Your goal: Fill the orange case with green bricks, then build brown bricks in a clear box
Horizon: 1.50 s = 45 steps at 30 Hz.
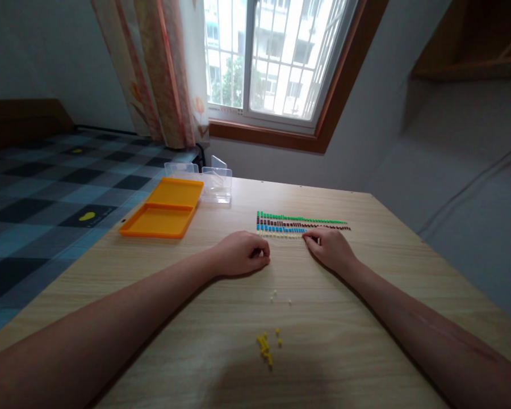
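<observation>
Rows of tiny pieces run across the table: a green row, a dark brown row, a blue row and a cream row nearest me. My right hand pinches at the right end of the cream row, its fingertips touching the table; whatever lies between them is too small to make out. To the left, my left hand rests on the table just below the rows, fingers curled, their contents hidden. Loose cream pieces and a small heap of yellow pieces lie closer to me.
An open orange case lies at the table's left side. Behind it stand clear plastic boxes. The wooden table borders a checked bed on the left, with a window beyond.
</observation>
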### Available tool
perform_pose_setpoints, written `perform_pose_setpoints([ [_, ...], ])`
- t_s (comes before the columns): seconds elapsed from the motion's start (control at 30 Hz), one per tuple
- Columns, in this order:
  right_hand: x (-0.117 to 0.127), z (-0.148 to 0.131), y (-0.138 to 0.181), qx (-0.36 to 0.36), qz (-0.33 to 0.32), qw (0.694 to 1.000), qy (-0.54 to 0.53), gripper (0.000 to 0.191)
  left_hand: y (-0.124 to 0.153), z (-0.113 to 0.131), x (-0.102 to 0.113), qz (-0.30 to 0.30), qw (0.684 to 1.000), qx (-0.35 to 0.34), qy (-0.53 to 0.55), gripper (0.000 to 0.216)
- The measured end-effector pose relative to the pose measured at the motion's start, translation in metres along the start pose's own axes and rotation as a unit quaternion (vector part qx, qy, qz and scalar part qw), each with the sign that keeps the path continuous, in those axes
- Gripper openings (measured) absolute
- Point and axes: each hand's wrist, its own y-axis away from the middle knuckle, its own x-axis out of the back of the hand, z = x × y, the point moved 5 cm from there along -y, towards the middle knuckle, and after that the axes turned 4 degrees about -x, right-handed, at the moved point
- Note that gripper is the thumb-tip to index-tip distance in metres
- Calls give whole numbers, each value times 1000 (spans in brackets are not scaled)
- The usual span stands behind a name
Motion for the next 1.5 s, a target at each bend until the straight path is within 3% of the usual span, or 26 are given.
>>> perform_pose_setpoints([
  [0.3, 4, 1, 0, -3, 21, 999, -24, 21, -1, 0, 0, -1, 1000, 5, 0, 13],
  [0.43, 13, -17, 5, 24, 32, 997, -59, 20, -1, -1, -1, -1, 1000, -1, 2, 12],
  [0.6, 15, -76, 31, 184, -98, 957, -203, 17, -1, -1, -1, 5, 1000, -5, 1, 12],
  [0.73, 10, -98, 46, 226, -177, 931, -224, 16, 0, 0, 0, 13, 1000, -6, -2, 12],
  [1.5, 5, -97, 45, 231, -216, 924, -215, 17, 0, 0, 0, 18, 1000, -11, 5, 12],
])
